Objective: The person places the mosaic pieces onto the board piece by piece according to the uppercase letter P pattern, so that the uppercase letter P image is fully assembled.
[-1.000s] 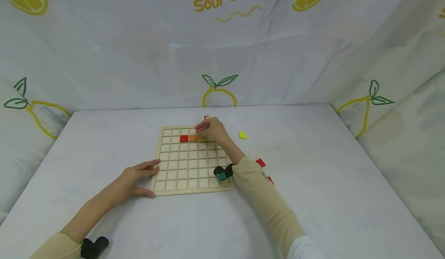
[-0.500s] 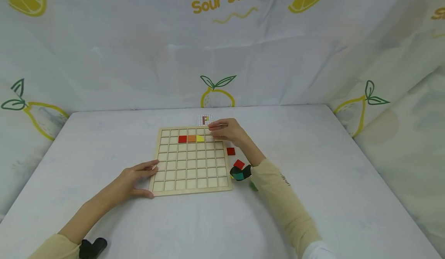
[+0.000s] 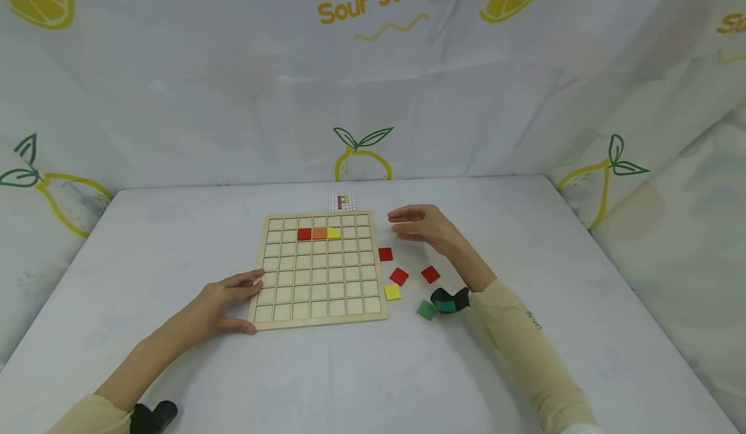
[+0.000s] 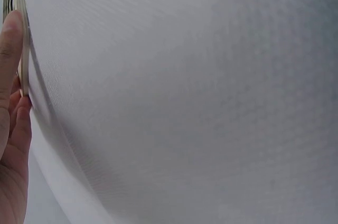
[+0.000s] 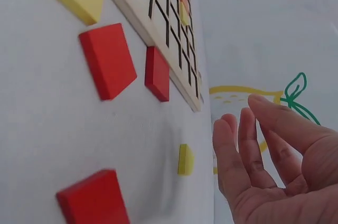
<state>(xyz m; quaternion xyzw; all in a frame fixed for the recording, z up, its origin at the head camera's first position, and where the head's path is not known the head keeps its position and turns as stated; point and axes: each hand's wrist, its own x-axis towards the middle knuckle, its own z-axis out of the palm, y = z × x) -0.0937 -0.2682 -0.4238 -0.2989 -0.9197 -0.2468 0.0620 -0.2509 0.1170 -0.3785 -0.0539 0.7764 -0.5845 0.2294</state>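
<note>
A wooden grid board lies on the white table. Along its left edge rests my left hand, fingertips and thumb touching the rim. One red tile, an orange tile and a yellow piece with a slanted side sit side by side in the second row from the far edge. My right hand hovers right of the board, fingers loosely bent and holding nothing. Below it in the right wrist view is a small yellow piece, hidden by the hand in the head view.
Loose red tiles, a yellow tile and a green tile lie right of the board. A small printed card with a coloured grid pattern lies behind the board. A lemon-print cloth hangs at the back.
My right hand has drawn back from the yellow piece on the board and moved right over the table. More loose tiles have come into sight. The left hand stays at the rim.
</note>
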